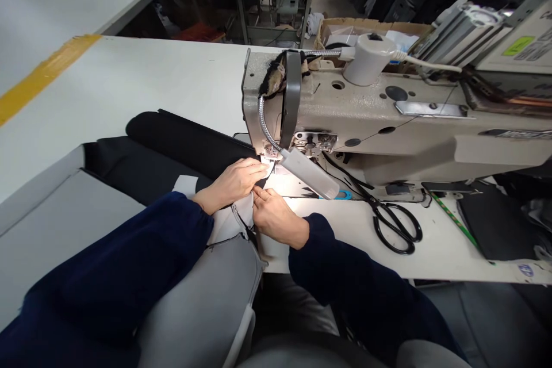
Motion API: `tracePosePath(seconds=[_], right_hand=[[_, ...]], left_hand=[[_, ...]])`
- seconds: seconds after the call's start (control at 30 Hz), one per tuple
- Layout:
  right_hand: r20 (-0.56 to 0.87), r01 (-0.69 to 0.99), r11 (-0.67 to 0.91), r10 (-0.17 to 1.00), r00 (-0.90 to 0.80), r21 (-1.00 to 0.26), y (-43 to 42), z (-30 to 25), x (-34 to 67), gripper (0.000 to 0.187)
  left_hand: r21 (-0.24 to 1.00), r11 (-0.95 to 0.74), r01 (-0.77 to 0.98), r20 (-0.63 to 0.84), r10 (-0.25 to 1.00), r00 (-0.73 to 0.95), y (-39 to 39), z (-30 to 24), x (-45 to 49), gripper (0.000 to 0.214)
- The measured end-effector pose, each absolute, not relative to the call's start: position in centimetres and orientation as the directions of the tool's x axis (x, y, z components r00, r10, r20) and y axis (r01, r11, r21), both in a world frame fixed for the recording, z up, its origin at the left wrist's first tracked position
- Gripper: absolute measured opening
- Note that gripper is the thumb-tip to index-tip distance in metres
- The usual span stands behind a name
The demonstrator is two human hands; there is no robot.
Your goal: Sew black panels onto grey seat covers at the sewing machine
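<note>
Two navy sleeves (142,264) are stretched toward one sewing machine (319,98).
At its needle area, grey-and-black fabric (224,259) is pressed by the left hand (235,183), whose grip cannot be told, and pinched by the right hand (278,215) close beside; one pair of black scissors (382,204) is laid on the worktop (194,80).

Plain black cloth (185,146) lies by a plain white piece (245,210) and a pale grey panel (202,293) edged with dark lines, while both sleeves (125,264) are solid navy. The sewing machine (371,100) is greyish beige with darker grey round spots, its slim lamp (313,173) light grey, and the scissors (374,201) black. A white desk (181,77) carries yellow tape (47,77), a bright blue loop (344,195) and a green stick (455,219) with slanting stripes.
</note>
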State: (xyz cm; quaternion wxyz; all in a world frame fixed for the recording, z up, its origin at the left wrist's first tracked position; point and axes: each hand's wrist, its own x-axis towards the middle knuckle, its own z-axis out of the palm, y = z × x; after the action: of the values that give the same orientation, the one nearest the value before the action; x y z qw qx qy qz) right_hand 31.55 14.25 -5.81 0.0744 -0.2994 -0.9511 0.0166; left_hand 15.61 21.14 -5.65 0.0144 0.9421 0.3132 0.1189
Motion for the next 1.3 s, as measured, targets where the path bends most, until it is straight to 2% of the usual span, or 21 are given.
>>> tracePosePath(seconds=[0.33,0.57,0.8,0.93,1.1,1.2,1.27,1.3], right_hand=[[0.123,0.546,0.837,0.546,-0.829,-0.039,14.4,-5.8,31.8,0.017],[0.152,0.576,0.817,0.572,-0.806,-0.022,13.8,-6.3,32.0,0.024],[0.153,0.583,0.812,0.581,-0.800,-0.032,14.0,-5.6,32.7,0.021],[0.170,0.614,0.789,0.606,-0.777,-0.007,14.6,-5.9,33.2,0.021],[0.297,0.635,0.773,0.606,-0.738,0.003,15.1,-6.9,33.9,0.027],[0.315,0.658,0.753,0.628,-0.711,-0.016,15.4,-7.3,34.3,0.029],[0.296,0.679,0.732,0.662,-0.689,-0.057,15.7,-7.4,34.5,0.029],[0.287,0.689,0.720,0.679,-0.676,-0.081,15.9,-7.5,34.7,0.028]], left_hand=[[0.063,-0.802,0.593,0.186,0.594,0.783,21.0,-5.5,15.9,0.029],[-0.008,-0.755,0.656,0.193,0.642,0.742,20.5,-4.0,16.3,0.023],[-0.029,-0.735,0.677,0.103,0.672,0.733,20.3,-4.2,17.1,0.020],[0.026,-0.720,0.694,0.088,0.693,0.715,20.6,-4.2,17.6,0.022],[0.112,-0.691,0.714,0.046,0.721,0.691,21.3,-3.8,17.7,0.024],[0.137,-0.651,0.747,-0.002,0.754,0.657,21.3,-3.1,18.0,0.025],[0.269,-0.591,0.760,0.004,0.790,0.613,20.2,-1.6,18.6,0.027],[0.413,-0.543,0.731,0.005,0.804,0.595,19.0,-0.3,18.9,0.029]])
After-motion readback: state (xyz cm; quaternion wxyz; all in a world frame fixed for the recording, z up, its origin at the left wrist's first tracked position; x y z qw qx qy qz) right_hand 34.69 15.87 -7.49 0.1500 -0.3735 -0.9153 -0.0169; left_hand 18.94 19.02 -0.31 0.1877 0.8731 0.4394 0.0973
